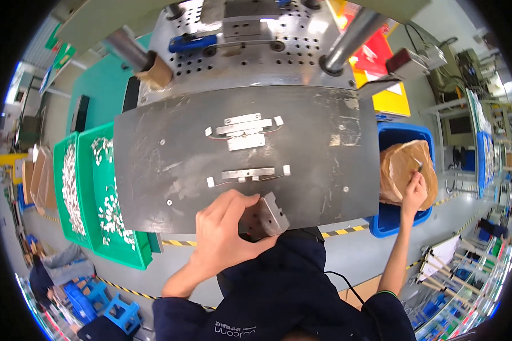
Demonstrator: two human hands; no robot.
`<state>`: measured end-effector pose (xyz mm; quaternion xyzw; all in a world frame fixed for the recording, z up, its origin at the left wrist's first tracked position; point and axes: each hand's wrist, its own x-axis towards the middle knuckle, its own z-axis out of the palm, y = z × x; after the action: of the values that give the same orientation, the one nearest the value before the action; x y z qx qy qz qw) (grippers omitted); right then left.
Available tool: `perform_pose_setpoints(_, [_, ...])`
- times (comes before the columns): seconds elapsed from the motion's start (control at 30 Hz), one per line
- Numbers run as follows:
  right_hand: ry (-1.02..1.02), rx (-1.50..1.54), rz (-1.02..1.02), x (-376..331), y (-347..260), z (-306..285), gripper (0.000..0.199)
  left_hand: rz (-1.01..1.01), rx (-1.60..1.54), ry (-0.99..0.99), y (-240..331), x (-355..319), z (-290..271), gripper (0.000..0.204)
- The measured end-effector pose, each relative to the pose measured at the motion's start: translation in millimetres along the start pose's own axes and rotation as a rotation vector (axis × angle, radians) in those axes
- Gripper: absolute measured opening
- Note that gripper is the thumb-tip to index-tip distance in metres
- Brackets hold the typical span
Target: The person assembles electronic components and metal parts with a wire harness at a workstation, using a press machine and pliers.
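Left hand [222, 230] grips an angled metal block [274, 215] between thumb and fingers, at the near edge of the dark plate [313, 193]. Beyond the plate's right edge, the right hand [414, 196] pinches a slim piece [420, 168], too small to identify, over a brown bag [395, 170] inside a blue bin [376, 227]. Nearer than the plate, white lettering [235, 330] runs upside down across the dark shirt [284, 295]. Midway on the plate lie two silvery metal assemblies [246, 142], one behind the other, thin wires ending in white connectors. Left of the plate, green trays [86, 193] hold small white pieces [111, 219]; behind it, a blue item [192, 43] rests on a perforated metal bed [239, 65].
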<state>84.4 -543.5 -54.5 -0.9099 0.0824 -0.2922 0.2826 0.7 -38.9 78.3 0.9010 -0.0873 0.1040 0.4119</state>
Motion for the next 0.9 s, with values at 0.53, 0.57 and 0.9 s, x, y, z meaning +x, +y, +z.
perform_pose_setpoints(0.53, [-0.412, 0.174, -0.648, 3, -222, 53, 0.014, 0.173, 0.074, -0.121, -42, -9, 1, 0.062])
perform_pose_setpoints(0.57, [-0.423, 0.189, -0.593, 2, -237, 69, 0.017, 0.173, 0.104, -0.159, -42, -8, 5, 0.059])
perform_pose_setpoints(0.9, [-1.092, 0.490, -0.946, -64, -298, 76, 0.058, 0.087, 0.027, -0.151, -53, -32, 1, 0.076])
